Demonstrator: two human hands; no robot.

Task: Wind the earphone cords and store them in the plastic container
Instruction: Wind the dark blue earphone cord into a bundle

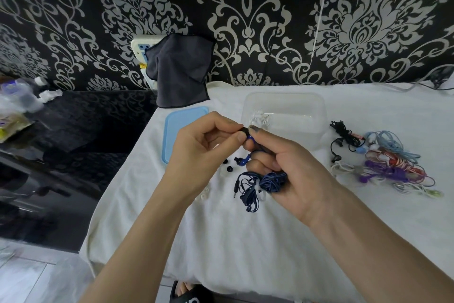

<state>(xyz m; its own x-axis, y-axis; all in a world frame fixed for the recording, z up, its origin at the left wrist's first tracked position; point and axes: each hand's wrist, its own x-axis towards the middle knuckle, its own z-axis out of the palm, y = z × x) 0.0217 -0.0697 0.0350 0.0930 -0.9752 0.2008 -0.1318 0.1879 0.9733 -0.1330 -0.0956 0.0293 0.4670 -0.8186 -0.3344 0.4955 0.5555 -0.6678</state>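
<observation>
Left hand [204,145] and right hand [282,165], both at centre of view above the white towel [221,241]. Left thumb and forefinger pinch the black tip of a blue earbud [248,136]; right fingers curl round the same earbud from 3 o'clock, and the lower right fingers hold a bundle of blue cord [272,181]. Loose loops and the plug [236,186] hang from the bundle at 6 o'clock of the hands, touching the towel. A second blue earbud [243,160] and two black ear tips [227,165] lie on the towel between the hands. Clear container [307,106] at 12 o'clock, open, with some clear small pieces inside; blue lid [179,126] at 10 o'clock, flat beside it. Tangled earphones [383,160] of several colours at 3 o'clock. Grey cloth [181,69] hangs at the wall, 11 o'clock
</observation>
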